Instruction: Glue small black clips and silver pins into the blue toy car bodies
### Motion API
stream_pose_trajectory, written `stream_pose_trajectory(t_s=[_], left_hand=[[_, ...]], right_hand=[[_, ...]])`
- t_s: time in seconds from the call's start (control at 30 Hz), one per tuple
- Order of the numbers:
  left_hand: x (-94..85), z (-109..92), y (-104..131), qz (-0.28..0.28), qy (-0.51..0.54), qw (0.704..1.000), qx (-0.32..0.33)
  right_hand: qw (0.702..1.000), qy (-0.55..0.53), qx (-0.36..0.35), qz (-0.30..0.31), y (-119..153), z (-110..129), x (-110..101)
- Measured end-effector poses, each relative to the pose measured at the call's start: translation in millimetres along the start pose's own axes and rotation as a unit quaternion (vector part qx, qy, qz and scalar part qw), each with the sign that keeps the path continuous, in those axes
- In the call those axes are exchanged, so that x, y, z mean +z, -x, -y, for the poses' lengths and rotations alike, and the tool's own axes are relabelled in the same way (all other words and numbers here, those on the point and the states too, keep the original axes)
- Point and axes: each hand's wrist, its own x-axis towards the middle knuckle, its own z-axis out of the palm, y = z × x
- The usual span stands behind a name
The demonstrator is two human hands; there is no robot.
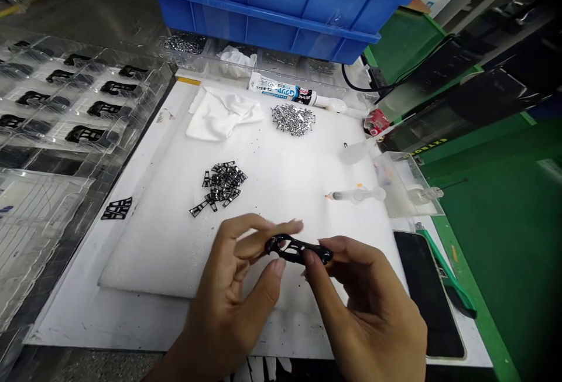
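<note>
A glossy black part with openings (298,250) is held up between both hands over the near edge of the white foam sheet (175,259). My left hand (241,294) pinches its left end between thumb and fingers. On the right end, my right hand (364,300) grips it with thumb and forefinger. Beyond the hands lies a pile of small black frame pieces (223,183). Farther back is a heap of small shiny metal pieces (293,119). A syringe with an orange tip (355,195) lies on the foam to the right.
Blue bins (272,2) stand at the back, behind a white cloth (222,114) and a tube (281,89). Clear trays with black parts (88,133) are at left. A phone (428,294), green-handled tool (452,282) and clear box (406,186) are at right.
</note>
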Motion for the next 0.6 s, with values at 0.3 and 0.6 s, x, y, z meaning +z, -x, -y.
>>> stream_pose_trajectory(t_s=[0.3, 0.6], left_hand=[[5.1, 9.4, -0.8, -0.079, -0.33, 0.893, 0.294], [1.3, -1.2, 11.9, -0.051, -0.311, 0.905, 0.285]], right_hand=[[0.973, 0.013, -0.23, -0.015, -2.3, -12.3, 3.4], [0.955, -0.011, -0.295, 0.035, 5.4, -29.8, -11.2]])
